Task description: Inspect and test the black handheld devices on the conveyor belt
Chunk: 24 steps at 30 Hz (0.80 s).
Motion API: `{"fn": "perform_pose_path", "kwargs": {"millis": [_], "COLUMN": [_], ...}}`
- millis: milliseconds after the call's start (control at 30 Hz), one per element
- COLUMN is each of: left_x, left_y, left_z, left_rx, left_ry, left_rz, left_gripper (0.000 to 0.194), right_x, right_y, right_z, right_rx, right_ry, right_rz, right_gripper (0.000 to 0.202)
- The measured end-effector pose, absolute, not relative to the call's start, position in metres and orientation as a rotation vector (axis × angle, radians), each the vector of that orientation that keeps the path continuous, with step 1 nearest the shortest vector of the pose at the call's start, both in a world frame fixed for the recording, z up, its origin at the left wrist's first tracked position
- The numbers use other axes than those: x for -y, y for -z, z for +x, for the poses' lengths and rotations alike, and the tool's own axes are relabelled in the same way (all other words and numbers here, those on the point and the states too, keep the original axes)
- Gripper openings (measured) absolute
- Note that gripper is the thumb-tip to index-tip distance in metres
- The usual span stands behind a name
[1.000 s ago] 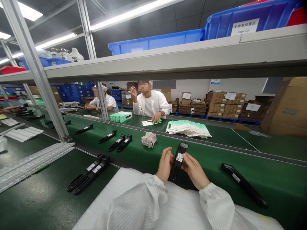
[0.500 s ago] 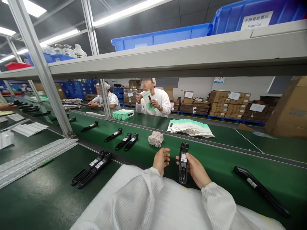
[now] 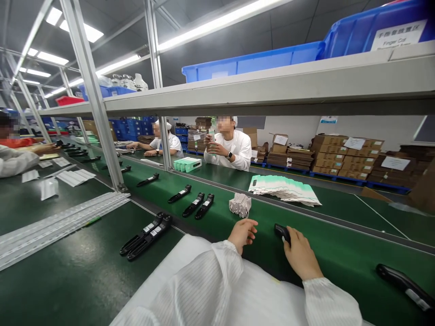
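Observation:
My right hand [image 3: 302, 253] is closed over a black handheld housing [image 3: 281, 231] on the green belt, covering most of it; only its rounded end shows. My left hand [image 3: 243, 234] hovers over the belt with loosely bent, parted fingers and nothing in them. Just beyond it sits a bundle of folded pale pieces [image 3: 240, 205]. Another long, angled black housing [image 3: 404, 285] with a white label lies at the far right. Left of my hands, several similar housings [image 3: 204, 206] rest on the belt, and two labelled ones [image 3: 151, 237] lie side by side on the bench.
Past the belt's rail lies a fanned stack of green-and-white boxes [image 3: 285, 189]. A co-worker [image 3: 234, 145] stands opposite, another sits further left, and a third person's arm reaches in at far left. A metal post [image 3: 93, 95] and overhead shelf [image 3: 258, 93] frame the workspace.
My right hand has turned the black housing from upright, label facing me, to down against the belt. The view has shifted left. The co-worker opposite has turned the green-and-white box.

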<state>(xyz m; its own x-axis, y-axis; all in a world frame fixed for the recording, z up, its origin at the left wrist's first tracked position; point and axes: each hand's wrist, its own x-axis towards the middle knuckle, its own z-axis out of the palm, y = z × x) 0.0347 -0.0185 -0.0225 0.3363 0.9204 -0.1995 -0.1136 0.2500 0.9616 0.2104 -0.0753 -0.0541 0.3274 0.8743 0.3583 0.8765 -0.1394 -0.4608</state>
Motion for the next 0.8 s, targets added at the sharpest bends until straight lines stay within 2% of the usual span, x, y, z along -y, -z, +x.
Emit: {"fn": "perform_pose_path", "kwargs": {"millis": [67,167,267,333,433,667,800], "left_x": [0.010,-0.009,-0.030,-0.042,-0.051,-0.052,-0.040], "left_y": [0.022,0.019,0.016,0.015,0.019,0.020,0.014], "left_z": [0.029,0.009,-0.020,-0.037,-0.050,-0.047,-0.036], "left_rx": [-0.999,-1.165,-1.525,-1.774,-1.894,-1.714,-1.406], "left_ry": [-0.821,-0.872,-0.970,-0.929,-0.810,-0.881,-0.906], "left_rz": [1.281,1.851,2.248,2.175,1.922,1.551,1.349], "left_gripper": [0.019,0.019,0.033,0.043,0.045,0.045,0.032], "right_x": [0.079,0.084,0.087,0.089,0.091,0.090,0.089], "right_y": [0.048,0.041,0.038,0.037,0.035,0.035,0.033], "right_z": [0.202,0.188,0.177,0.172,0.171,0.173,0.173], "right_rx": [1.586,1.699,1.783,1.819,1.840,1.833,1.774], "right_ry": [0.087,-0.004,-0.198,-0.292,-0.358,-0.380,-0.412], "right_rz": [-1.873,-1.658,-1.547,-1.525,-1.523,-1.500,-1.482], "right_gripper": [0.041,0.033,0.027,0.025,0.026,0.024,0.025]}}
